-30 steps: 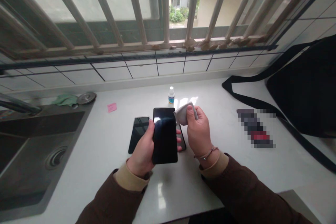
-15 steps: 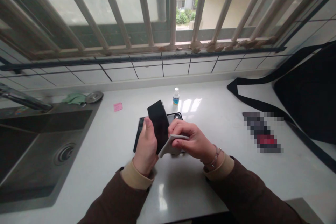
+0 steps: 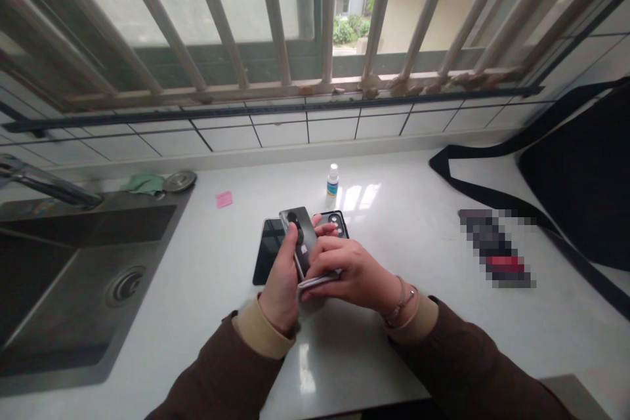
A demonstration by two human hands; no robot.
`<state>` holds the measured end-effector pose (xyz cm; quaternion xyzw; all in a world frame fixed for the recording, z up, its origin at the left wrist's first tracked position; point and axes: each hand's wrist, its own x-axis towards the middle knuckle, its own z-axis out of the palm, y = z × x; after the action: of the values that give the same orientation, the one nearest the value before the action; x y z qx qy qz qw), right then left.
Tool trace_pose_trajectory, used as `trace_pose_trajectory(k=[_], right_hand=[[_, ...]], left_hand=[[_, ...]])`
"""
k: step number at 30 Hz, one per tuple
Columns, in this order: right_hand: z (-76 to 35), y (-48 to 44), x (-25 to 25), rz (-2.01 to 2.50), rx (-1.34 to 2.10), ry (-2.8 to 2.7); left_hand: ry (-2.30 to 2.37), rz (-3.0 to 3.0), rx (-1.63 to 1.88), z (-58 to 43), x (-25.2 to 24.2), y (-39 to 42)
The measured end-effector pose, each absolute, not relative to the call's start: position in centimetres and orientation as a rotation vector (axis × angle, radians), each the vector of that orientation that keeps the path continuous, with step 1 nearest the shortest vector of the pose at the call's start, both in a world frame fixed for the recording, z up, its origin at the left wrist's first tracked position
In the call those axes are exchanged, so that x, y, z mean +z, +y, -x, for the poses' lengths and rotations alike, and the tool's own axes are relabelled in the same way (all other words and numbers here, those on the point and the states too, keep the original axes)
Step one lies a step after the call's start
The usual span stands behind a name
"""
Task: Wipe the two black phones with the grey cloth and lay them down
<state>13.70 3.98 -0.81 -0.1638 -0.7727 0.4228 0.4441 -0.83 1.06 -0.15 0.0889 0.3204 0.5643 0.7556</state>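
My left hand (image 3: 281, 282) is shut around a smartphone (image 3: 300, 236), which stands tilted with its grey back and round camera bump facing up. My right hand (image 3: 347, 269) presses a folded grey cloth (image 3: 319, 279) against the phone's lower part, and most of the cloth is hidden by my fingers. Under my hands lie a black-screened phone (image 3: 270, 252) and a dark phone (image 3: 335, 223) with its camera lenses showing. My hands partly cover both. A small white dropper bottle (image 3: 333, 180) with a blue label stands just beyond them.
A steel sink (image 3: 88, 275) with a faucet (image 3: 44, 182) lies left of the white counter (image 3: 394, 341). A pink note (image 3: 224, 199), a green cloth (image 3: 145, 184) and a drain cover (image 3: 180, 180) sit near it. A black bag (image 3: 575, 170) and a pixelated object (image 3: 495, 249) lie right.
My left hand has turned the phone over, so its back now shows instead of its screen. My right hand has brought the cloth up onto the phone. The view has shifted slightly.
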Motion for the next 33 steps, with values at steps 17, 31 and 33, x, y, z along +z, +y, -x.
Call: trace_pose_trajectory(k=[17,31,33], right_hand=[[-13.6,3.3,-1.0,1.051,0.626,-1.863],[-13.7,4.2,-2.0,0.991,1.012,-1.572],[-13.9,4.5,-1.7,0.966,1.012,-1.594]], left_hand=[[0.692,-0.244,1.229,0.9,0.9,1.2],[0.739,-0.516,1.133,0.7,-0.6,0.8],[0.78,-0.564,1.105,1.0,-0.9,0.7]])
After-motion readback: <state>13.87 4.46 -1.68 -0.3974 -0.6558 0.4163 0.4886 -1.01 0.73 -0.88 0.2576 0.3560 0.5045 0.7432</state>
